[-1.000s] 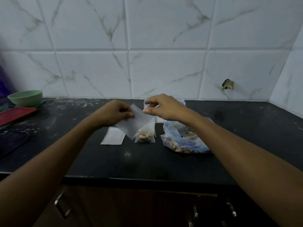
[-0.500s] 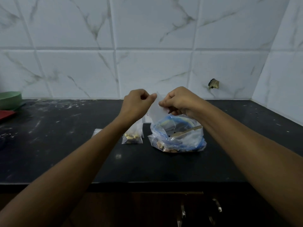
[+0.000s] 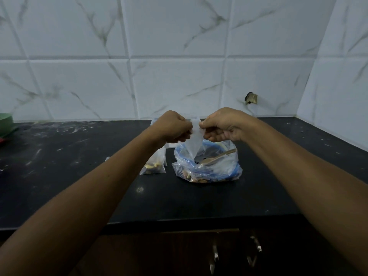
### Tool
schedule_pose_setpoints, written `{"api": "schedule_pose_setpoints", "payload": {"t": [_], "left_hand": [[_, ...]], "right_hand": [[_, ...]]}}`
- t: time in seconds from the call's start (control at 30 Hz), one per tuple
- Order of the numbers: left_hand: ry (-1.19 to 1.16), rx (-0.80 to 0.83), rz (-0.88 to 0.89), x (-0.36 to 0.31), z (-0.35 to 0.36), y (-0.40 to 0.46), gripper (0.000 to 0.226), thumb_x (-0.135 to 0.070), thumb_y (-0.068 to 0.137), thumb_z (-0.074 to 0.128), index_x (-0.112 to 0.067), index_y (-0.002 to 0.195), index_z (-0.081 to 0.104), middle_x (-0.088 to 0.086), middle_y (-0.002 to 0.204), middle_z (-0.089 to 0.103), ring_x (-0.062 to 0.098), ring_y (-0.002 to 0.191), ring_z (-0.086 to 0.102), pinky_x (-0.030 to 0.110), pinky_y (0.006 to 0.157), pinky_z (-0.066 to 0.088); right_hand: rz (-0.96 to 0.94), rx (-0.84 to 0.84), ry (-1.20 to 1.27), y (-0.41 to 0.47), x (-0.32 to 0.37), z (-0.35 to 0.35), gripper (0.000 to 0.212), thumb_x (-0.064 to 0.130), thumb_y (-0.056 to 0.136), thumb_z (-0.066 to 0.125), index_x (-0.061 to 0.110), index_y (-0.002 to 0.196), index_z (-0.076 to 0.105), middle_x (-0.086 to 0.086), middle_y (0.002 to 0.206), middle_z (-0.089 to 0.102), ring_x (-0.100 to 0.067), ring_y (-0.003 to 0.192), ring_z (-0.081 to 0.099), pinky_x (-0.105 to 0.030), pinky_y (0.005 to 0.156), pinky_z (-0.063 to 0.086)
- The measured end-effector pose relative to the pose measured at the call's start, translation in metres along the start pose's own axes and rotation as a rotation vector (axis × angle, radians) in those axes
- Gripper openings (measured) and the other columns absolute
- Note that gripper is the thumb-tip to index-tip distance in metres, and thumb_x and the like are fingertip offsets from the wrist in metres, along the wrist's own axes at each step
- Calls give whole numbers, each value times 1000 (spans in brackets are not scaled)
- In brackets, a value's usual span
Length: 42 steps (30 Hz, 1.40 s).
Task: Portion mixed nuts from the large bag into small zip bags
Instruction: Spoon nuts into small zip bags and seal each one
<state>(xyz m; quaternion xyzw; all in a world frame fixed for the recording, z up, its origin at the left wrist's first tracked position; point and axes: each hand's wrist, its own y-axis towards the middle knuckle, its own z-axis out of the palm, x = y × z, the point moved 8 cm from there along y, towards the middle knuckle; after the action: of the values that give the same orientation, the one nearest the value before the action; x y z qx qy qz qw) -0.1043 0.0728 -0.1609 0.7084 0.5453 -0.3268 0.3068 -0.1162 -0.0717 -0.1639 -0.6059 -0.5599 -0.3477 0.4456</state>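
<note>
- Small zip bag [image 3: 194, 141] hanging empty in the air, above the open mouth of the large bag [image 3: 207, 166], its lower corner pointing down toward it.
- Left hand [image 3: 175, 129] pinching the small zip bag's top edge from the left, fingers curling in.
- Right hand [image 3: 223, 125] pinching the same top edge from the right, fingers curling too; both hands sitting close together, bag top between them.
- Large bag sitting on the counter [image 3: 79, 186], clear with blue print, mixed nuts [image 3: 196, 178] showing at its bottom front.
- Spoon [image 3: 217, 157] lying inside the large bag, handle sticking up to the right.
- Filled small bag [image 3: 154, 166] standing just left of the large bag, nuts inside, partly hidden by the left forearm.
- Counter looking black and dusty, running back to a white marble-tile wall [image 3: 179, 66].
- Green bowl [image 3: 6, 121] sitting at the far left edge, well apart from the bags.
- Cabinet handles [image 3: 215, 257] showing below the counter front.
</note>
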Motion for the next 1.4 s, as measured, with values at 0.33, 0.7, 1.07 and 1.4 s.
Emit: {"api": "schedule_pose_setpoints", "payload": {"t": [0.33, 0.7, 1.07, 1.4], "left_hand": [[137, 33, 173, -10, -4, 0, 52, -49, 85, 68, -12, 120, 63, 1, 111, 67, 13, 100, 63, 23, 78, 49], [79, -2, 303, -15, 10, 0, 64, -46, 73, 81, -15, 122, 56, 2, 106, 65, 16, 94, 63, 31, 80, 53], [-28, 17, 264, 11, 4, -3, 58, -49, 71, 80, -17, 115, 59, 5, 103, 68, 15, 92, 65, 29, 81, 55], [-115, 298, 149, 55, 26, -12, 44, -37, 83, 71, -13, 119, 60, -6, 92, 64, -5, 73, 61, 8, 59, 45]], "right_hand": [[0, -104, -246, -6, 8, -3, 15, 5, 94, 54, -6, 99, 64, -13, 65, 62, -16, 53, 61, -19, 42, 51], [-36, -165, -215, -1, 14, -8, 9, 2, 86, 57, -3, 86, 65, -8, 46, 60, -11, 35, 54, -17, 38, 44], [-207, -189, -706, 6, 4, -23, 32, 35, 95, 56, 6, 87, 68, -9, 74, 71, -20, 64, 68, -30, 61, 56], [-105, -29, -1353, 19, -43, 3, 25, 21, 85, 67, 13, 108, 64, -5, 93, 61, -21, 83, 60, -31, 69, 49]]}}
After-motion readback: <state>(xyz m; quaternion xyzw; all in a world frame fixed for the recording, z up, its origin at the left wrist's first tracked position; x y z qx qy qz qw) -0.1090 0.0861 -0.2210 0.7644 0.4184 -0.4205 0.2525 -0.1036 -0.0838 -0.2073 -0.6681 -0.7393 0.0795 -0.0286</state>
